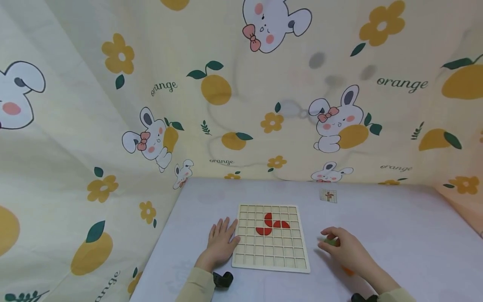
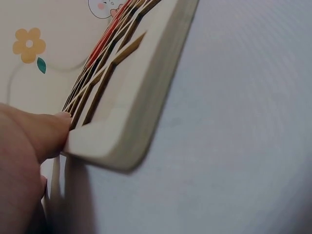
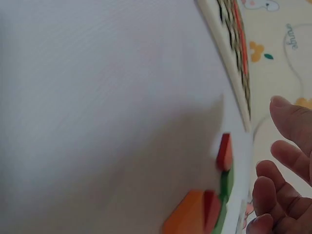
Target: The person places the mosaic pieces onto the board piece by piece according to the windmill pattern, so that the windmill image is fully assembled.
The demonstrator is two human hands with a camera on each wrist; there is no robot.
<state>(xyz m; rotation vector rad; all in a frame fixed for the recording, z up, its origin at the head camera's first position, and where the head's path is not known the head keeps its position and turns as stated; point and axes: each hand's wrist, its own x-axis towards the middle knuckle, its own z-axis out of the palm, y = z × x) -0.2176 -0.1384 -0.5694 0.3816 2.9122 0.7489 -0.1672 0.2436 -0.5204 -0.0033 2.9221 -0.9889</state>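
A pale square grid board (image 1: 271, 256) lies on the table with three red half-round shapes (image 1: 281, 224) set in its cells. My left hand (image 1: 219, 243) rests by the board's left edge, fingers straight, and its thumb touches the rim. To the right of the board, my right hand (image 1: 347, 247) hovers over loose pieces with thumb and fingers apart, and I see nothing gripped. Beneath it in the right wrist view are an orange piece (image 3: 185, 214), a red piece (image 3: 225, 152) and green pieces (image 3: 227, 183), partly hidden in the head view.
A small card (image 1: 328, 195) with a grid and a red pattern lies behind the board, to the right. The white table (image 1: 196, 209) meets a curtain (image 1: 241, 121) printed with rabbits and oranges at its back and sides.
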